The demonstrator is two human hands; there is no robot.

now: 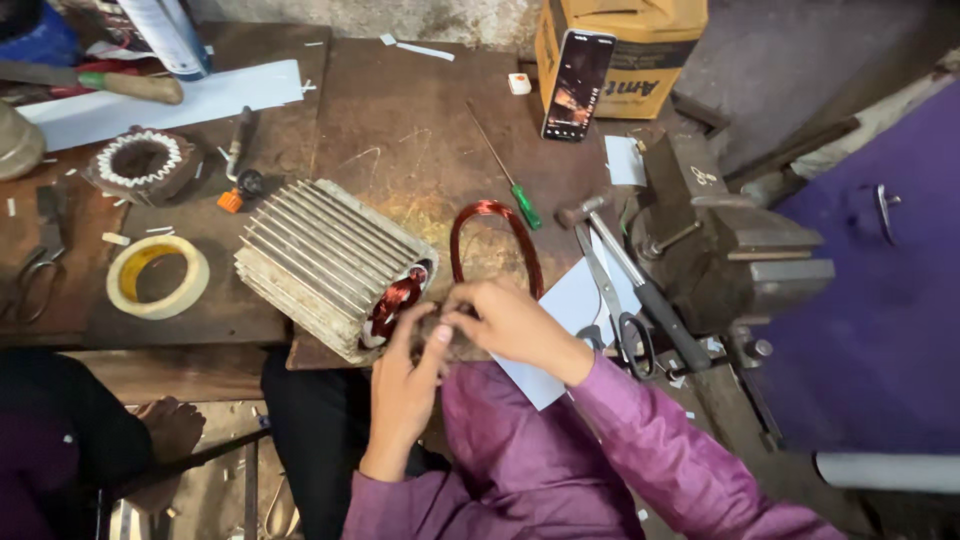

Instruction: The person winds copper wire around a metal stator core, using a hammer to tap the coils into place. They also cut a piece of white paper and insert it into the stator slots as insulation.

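A worn brown tabletop (400,120) filled most of the view, scratched and stained, lit evenly from above. Behind it ran a rough, pale plastered wall (400,15). A dusty concrete floor (215,490) showed below the tabletop's near edge, and a purple panel (880,330) stood at the right.

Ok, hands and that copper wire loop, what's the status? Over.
Left hand and right hand pinch the copper wire loop at the finned motor housing. Scissors and hammer lie close beside.
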